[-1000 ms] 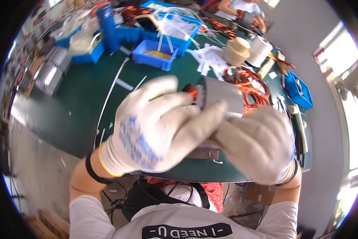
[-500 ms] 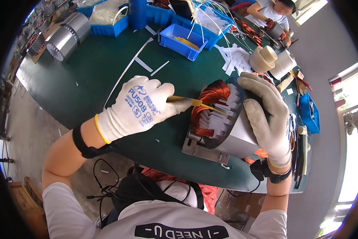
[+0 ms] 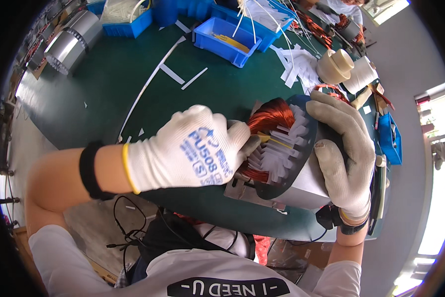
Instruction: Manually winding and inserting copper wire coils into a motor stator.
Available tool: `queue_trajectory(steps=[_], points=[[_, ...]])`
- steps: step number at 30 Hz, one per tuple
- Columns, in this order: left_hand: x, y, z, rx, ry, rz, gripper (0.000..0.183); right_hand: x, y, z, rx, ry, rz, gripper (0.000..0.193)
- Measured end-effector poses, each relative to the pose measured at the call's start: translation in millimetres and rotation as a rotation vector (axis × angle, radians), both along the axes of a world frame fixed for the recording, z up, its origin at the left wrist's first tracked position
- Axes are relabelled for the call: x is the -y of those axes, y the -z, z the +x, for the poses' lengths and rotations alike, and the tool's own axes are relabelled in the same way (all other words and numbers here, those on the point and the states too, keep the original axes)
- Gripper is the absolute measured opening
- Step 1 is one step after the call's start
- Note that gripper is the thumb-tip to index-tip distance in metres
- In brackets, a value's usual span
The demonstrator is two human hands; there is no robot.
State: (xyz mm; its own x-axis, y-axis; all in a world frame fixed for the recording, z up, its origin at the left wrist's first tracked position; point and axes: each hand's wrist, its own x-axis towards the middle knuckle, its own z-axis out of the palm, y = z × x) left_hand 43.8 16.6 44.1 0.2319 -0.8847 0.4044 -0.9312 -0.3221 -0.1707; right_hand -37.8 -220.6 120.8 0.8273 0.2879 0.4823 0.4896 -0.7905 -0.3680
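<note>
A motor stator (image 3: 302, 173) with a grey metal body lies on its side in front of me, its near end turned to the left. Copper windings (image 3: 272, 118) bulge from that end, and white insulation paper strips (image 3: 277, 154) stand out around its slots. My left hand (image 3: 195, 148), in a white glove, is closed on a thin yellow pointed tool (image 3: 265, 138). Most of its handle is hidden in the fist, while the tip reaches among the paper strips. My right hand (image 3: 345, 153), gloved too, grips the stator's body from the right, thumb apart from the fingers.
A metal base plate (image 3: 247, 190) lies under the stator on the green table (image 3: 108, 104). Blue bins (image 3: 227, 42) stand at the back, with paper strips, cream spools (image 3: 334, 67) and another stator (image 3: 74, 42) around. A co-worker (image 3: 339, 10) handles a wound stator at far right.
My left hand has moved right, closer to the stator, with its wrist turned and the yellow tool deeper among the paper strips. My right hand stays on the body. The whole view has shifted slightly.
</note>
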Motion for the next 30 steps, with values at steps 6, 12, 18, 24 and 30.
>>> queue_trajectory(steps=[6, 12, 18, 24, 30], points=[[-10, -21, -12, 0.142, -0.046, 0.075, 0.030, 1, -2, -1, -0.044, -0.007, -0.017, 0.045], [0, -19, -15, 0.294, 0.013, 0.073, 0.027, 4, 1, 0, -0.022, -0.010, -0.030, 0.044], [2, -11, 10, 0.092, 0.013, 0.119, 0.026, -3, -1, -2, -0.027, 0.034, -0.029, 0.042], [3, -8, -18, -0.045, -0.139, 0.099, 0.033, 0, 2, 3, 0.099, -0.022, 0.021, 0.033], [5, -10, -17, -0.182, -0.160, 0.010, 0.042, -7, 1, 0, 0.127, -0.018, 0.042, 0.026]])
